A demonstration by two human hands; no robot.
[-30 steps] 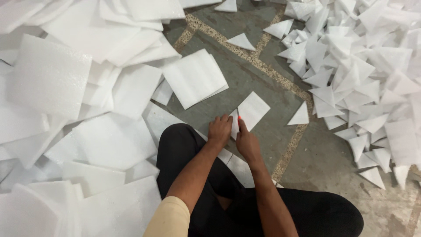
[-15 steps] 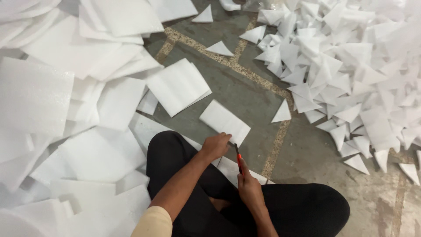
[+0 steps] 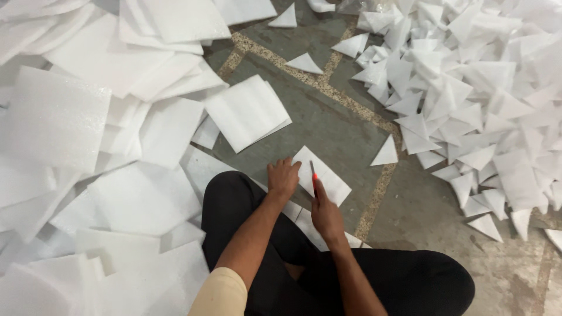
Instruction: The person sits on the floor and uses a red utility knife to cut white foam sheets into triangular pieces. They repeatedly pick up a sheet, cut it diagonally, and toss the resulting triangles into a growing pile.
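**Blade on the foam square, fingers close by**

From where I sit, my left hand (image 3: pixel 283 177) lies pressed on the near-left edge of a white foam square (image 3: pixel 325 175) that rests flat on the grey floor (image 3: pixel 328 126), just in front of my crossed legs. The fingers are spread and pinning it, not closed around it. My right hand (image 3: pixel 325 215) is clenched on a small cutter with a red handle (image 3: pixel 314 178), its tip set on the sheet and running roughly across its middle.

To the left lies a heap of uncut foam sheets (image 3: pixel 76 129), and one neat stack of squares (image 3: pixel 246 111) sits just beyond the piece under my hands. To the right is a large pile of cut foam triangles (image 3: pixel 468 88), with a loose triangle (image 3: pixel 387 153) near the square.

My worries: the pinning fingertips sit just beside the blade line, so a slip or a jerk through the soft foam could bring the edge into them. The sheet is light and held on one side only, so I judge it could pivot or bunch under the blade and leave a crooked cut. The blade also points back toward my legs, so a hard pull that breaks free could run on toward the knee.
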